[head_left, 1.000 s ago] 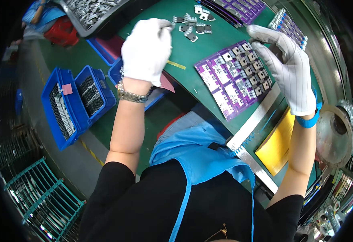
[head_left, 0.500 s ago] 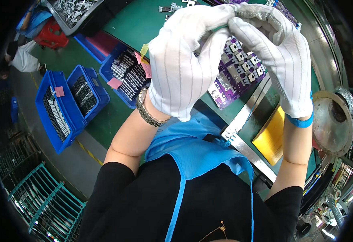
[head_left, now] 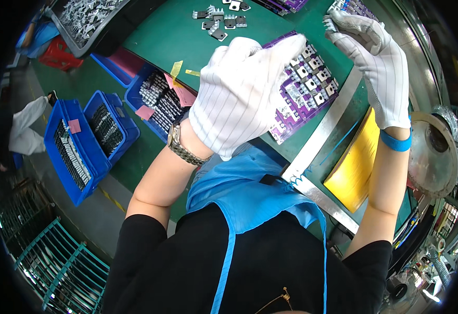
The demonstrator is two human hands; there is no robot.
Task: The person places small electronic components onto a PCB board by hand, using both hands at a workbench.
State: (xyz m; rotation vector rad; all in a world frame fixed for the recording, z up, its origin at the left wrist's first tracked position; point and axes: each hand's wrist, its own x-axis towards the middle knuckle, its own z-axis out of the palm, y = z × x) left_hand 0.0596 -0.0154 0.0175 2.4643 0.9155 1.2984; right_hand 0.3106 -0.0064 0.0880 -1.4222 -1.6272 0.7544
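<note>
My left hand (head_left: 242, 97), in a white striped glove, lies over the left side of a purple circuit board (head_left: 294, 118). Its index finger stretches along the board's far edge; the other fingertips are curled or hidden below. Rows of black components with silver metal pieces stand on the board. Beyond its right corner, my gloved right hand (head_left: 373, 55) pinches a small silver metal clip (head_left: 330, 23) between thumb and fingers, raised off the board. Several loose black components with silver clips (head_left: 219, 22) lie on the green tabletop (head_left: 161, 34) farther back.
A black bin of silver metal parts (head_left: 80, 26) stands at the far left. Blue bins of components (head_left: 156, 97) sit left of the table, more blue bins (head_left: 75, 146) lower down. Other purple boards (head_left: 281, 5) lie at the back. A yellow pad (head_left: 349, 175) rests beside a metal rail (head_left: 325, 125).
My hands were together above the board; they have separated. The left has come down and nearer over the board, while the right has stayed at the right with the silver clip now visible.
</note>
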